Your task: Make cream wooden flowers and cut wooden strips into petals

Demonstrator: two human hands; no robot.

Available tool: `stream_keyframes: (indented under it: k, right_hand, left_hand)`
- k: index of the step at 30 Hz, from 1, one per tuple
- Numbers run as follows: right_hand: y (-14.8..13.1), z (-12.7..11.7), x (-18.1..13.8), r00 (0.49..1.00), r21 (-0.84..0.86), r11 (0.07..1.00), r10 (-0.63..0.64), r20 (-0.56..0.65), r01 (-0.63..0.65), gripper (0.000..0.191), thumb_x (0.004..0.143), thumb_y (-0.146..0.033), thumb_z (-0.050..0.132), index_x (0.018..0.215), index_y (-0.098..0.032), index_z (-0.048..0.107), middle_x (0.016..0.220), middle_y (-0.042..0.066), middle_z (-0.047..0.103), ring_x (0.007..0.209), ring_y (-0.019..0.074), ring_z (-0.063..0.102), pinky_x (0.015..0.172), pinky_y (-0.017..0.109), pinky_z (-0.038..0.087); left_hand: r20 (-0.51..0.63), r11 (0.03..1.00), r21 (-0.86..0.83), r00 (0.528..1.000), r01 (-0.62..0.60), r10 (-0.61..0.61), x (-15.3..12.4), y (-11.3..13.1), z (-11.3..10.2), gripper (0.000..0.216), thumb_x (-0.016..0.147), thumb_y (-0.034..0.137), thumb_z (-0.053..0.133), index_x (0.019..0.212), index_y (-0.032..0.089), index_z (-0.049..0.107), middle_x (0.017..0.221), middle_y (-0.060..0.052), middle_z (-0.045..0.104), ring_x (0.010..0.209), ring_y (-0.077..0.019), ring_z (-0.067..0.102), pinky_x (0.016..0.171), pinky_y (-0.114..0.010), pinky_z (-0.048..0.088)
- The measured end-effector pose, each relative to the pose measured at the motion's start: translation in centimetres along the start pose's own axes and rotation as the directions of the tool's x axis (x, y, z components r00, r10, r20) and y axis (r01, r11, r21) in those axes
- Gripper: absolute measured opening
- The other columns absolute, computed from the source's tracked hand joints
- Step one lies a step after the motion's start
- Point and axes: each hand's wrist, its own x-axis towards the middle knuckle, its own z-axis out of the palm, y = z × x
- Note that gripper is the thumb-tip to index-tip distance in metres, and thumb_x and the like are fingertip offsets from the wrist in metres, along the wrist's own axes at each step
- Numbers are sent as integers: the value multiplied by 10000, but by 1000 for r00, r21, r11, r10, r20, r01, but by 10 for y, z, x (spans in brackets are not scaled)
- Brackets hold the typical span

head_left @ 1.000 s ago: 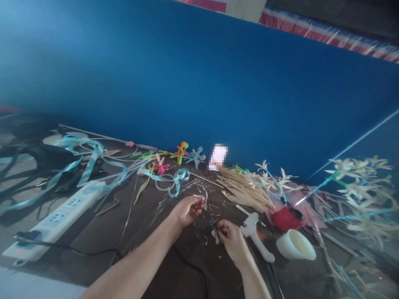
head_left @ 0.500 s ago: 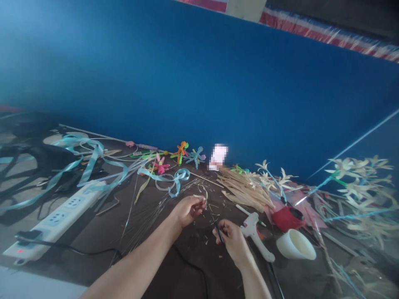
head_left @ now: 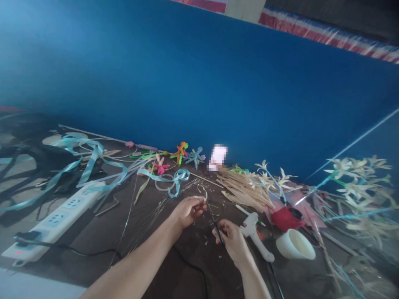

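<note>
My left hand (head_left: 186,211) is closed in a pinch on a thin pale straw strip (head_left: 202,192) that curls above the fingers. My right hand (head_left: 230,237) is closed around small dark-handled scissors (head_left: 215,223), whose blades point up toward the strip. Both hands hover over a dark tabletop (head_left: 162,249) littered with small straw cuttings. A white glue gun (head_left: 254,235) lies just right of my right hand.
A heap of pale straw strips (head_left: 243,189) and straw flowers (head_left: 358,174) lies to the right, with a red object (head_left: 285,219) and a white cup (head_left: 294,245). Light blue ribbon (head_left: 93,160), a white power strip (head_left: 52,220), thin wires (head_left: 143,216) and colourful pipe-cleaner figures (head_left: 181,153) lie left. A blue wall (head_left: 199,83) stands behind.
</note>
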Motion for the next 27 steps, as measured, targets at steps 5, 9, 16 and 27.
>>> stream_keyframes:
  k: [5,9,16,27]
  right_hand:
    - [4,0,1,1000,32,999,-7,6,6,274,654,-396,616,626,-151,497,523,-14,532,463,92,468,460,194,336]
    - [7,0,2,1000,26,1000,-4,0,4,245,663,-351,622,625,-151,486,515,-19,527,459,89,463,464,195,334]
    - [7,-1,2,1000,3,1000,-6,-1,6,246,662,-346,624,619,-153,477,496,-28,505,452,90,456,451,194,325]
    - [7,0,2,1000,-30,1000,10,-3,-10,256,641,-369,635,624,-147,508,501,-28,524,456,94,472,446,187,329]
  left_hand:
    - [21,1000,-31,1000,-5,6,1,0,-2,125,655,185,630,767,135,605,696,-21,624,631,-92,587,445,-126,418]
    - [-1,999,-35,1000,2,-2,0,2,-1,147,649,202,638,771,125,608,693,-23,623,632,-94,595,445,-127,426]
    - [-37,991,70,992,-117,120,0,2,0,137,649,186,602,763,112,611,687,-47,628,624,-128,607,446,-164,434]
    - [-61,971,154,979,-185,196,-1,5,0,144,651,216,584,744,113,621,662,-51,636,600,-134,599,440,-182,436]
